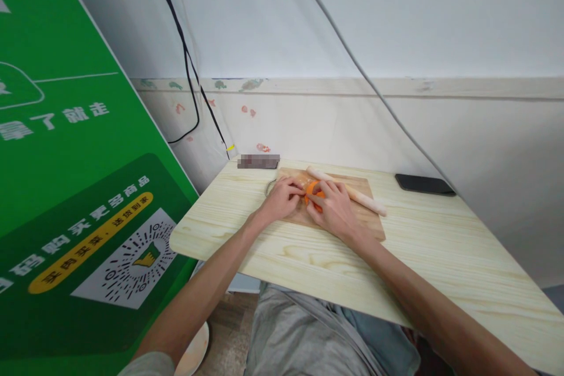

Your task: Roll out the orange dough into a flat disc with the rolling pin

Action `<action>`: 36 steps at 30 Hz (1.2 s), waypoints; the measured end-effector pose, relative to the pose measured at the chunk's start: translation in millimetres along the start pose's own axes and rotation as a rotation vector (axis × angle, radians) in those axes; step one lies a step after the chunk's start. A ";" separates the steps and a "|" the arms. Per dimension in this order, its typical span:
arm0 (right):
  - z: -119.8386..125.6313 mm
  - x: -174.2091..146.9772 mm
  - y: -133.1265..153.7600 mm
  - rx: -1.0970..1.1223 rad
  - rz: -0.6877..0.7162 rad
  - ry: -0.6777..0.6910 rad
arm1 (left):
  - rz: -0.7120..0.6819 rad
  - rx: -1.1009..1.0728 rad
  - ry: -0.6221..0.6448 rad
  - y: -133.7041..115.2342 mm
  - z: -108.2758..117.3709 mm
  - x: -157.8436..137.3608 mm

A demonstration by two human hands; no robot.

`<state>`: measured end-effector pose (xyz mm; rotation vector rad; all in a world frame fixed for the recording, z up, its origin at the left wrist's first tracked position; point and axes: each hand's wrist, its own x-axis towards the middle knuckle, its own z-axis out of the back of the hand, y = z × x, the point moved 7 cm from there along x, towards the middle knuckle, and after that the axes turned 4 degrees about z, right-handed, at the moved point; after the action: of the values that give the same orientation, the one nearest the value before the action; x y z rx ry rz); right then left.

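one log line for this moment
left hand: at orange piece; right hand: over orange piece; under: wooden board; rolling pin: on board

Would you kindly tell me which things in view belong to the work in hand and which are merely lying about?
Apparently in use:
orange piece, handled by the left hand and right hand
wooden board, beneath the hands
rolling pin, lying across the board

Apparently just lying about:
black phone, right of the board
pixelated object, back left

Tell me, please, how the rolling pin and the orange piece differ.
The rolling pin is pale; the orange piece is bright orange. The rolling pin is long and straight; the orange piece is shorter and looks curved. Both are at least partly over the cutting board.
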<state>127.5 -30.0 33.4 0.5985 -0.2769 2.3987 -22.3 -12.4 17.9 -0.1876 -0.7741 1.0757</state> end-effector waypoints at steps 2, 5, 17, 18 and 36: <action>0.6 -0.2 0.5 0.004 0.000 0.000 | 0.003 -0.013 -0.003 1.0 -0.2 -0.2; -0.5 -0.1 1.7 0.009 0.021 0.016 | -0.020 -0.021 0.009 -0.3 -1.2 -0.6; 2.2 -1.6 2.7 0.046 0.037 -0.054 | 0.029 -0.069 -0.041 2.9 2.0 -0.7; 2.1 -1.7 2.6 0.057 0.038 -0.055 | 0.011 -0.068 -0.036 2.4 1.7 -0.7; -2.0 -0.6 -7.3 0.057 -0.093 -0.062 | -0.036 -0.070 -0.049 -1.4 1.5 -3.1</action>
<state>131.8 -24.0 31.7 0.6982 -0.2032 2.3080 -23.0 -16.0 18.3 -0.2072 -0.8571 1.0230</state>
